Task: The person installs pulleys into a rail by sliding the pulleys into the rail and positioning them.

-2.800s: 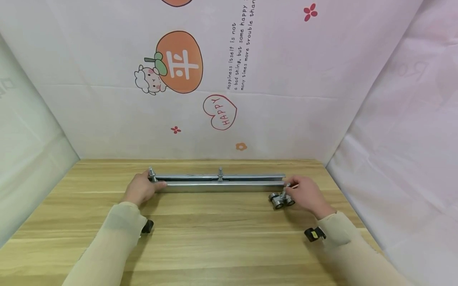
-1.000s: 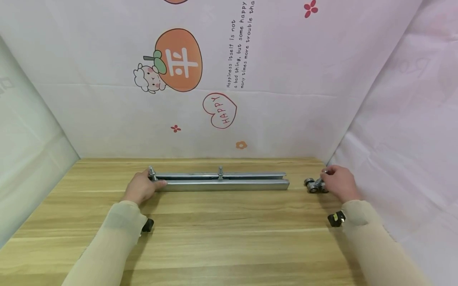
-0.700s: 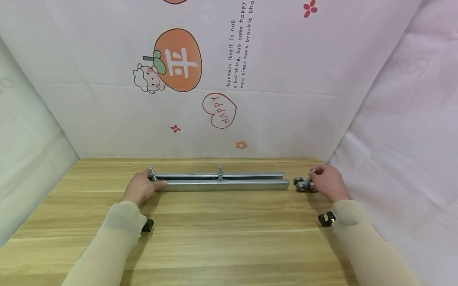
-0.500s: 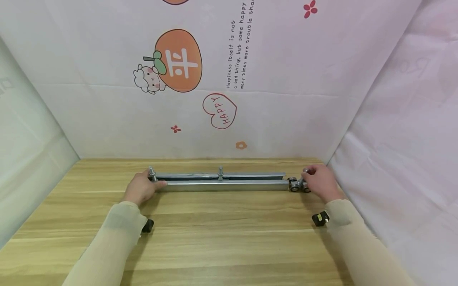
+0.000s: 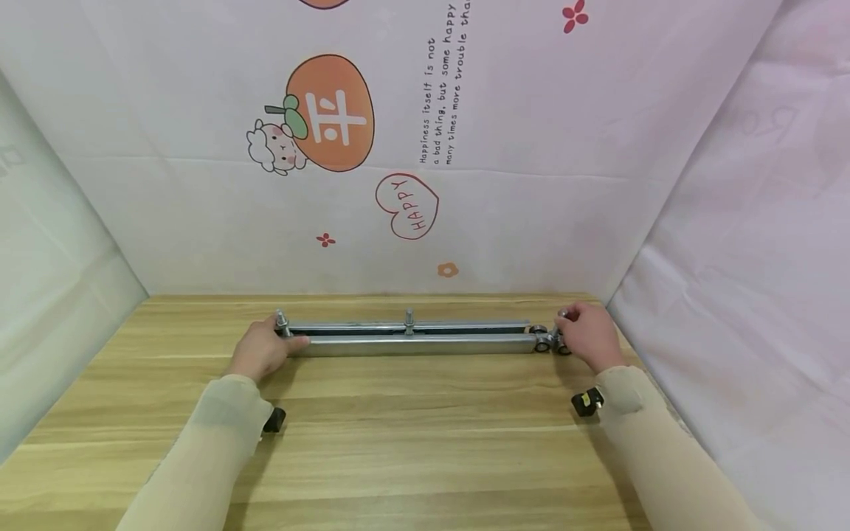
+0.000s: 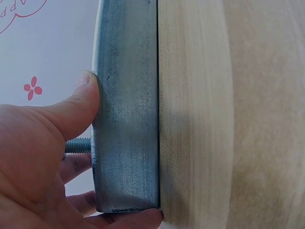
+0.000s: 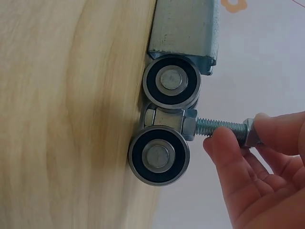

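Observation:
A galvanized steel channel track (image 5: 425, 344) lies along the back of the table, its slot facing up. My left hand (image 5: 261, 348) grips its left end, thumb on the near top edge in the left wrist view and fingers around the end. A threaded bolt (image 5: 282, 320) rises beside that hand, and a second bolt (image 5: 409, 320) stands mid-track. At the right end, my right hand (image 5: 590, 335) pinches the upright bolt of a roller trolley (image 7: 164, 119) by its nut. The trolley's leading wheels sit right at the track's open end; its rear wheels are outside on the table.
The wood-grain table (image 5: 412, 442) spreads in front of the track. A white printed cloth (image 5: 518, 221) hangs close behind it, and more cloth closes off both sides. Small black cameras (image 5: 587, 402) are strapped under the wrists.
From beside the track's near right side, my right hand took the trolley out to the right, then brought it back left to the track's end. The left hand stayed on the track.

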{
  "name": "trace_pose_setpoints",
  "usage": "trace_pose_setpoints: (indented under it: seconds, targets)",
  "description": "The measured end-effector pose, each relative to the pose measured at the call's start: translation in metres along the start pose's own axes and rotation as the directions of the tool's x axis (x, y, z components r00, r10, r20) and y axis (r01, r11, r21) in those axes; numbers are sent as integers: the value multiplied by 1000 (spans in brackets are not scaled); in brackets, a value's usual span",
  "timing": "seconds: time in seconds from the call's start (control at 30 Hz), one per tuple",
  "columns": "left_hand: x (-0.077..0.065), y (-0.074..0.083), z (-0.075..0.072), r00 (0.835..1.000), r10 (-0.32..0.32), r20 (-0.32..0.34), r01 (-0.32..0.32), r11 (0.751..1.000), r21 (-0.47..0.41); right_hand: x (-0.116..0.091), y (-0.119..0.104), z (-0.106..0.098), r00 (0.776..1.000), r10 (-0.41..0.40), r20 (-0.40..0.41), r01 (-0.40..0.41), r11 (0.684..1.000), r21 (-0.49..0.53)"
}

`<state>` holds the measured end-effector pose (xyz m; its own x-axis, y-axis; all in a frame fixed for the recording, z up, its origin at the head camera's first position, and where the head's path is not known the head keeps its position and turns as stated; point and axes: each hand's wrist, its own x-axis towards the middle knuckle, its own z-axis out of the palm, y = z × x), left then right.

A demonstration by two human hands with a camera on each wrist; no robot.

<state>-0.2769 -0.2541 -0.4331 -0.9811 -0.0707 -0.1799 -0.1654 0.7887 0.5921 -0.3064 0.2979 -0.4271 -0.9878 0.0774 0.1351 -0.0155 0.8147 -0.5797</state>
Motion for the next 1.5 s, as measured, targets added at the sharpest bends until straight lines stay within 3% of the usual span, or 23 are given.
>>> trace_pose_setpoints:
  seconds: [0.4,1.5]
  targets:
    - [1,1,3,1000,11,-6,-11,1000,16,1,3,3,999,-30,34,30,1000,-4]
    - [0,0,0,1000,11,0,-11,1000,11,3,7,5,998,-22,65,10,984,176]
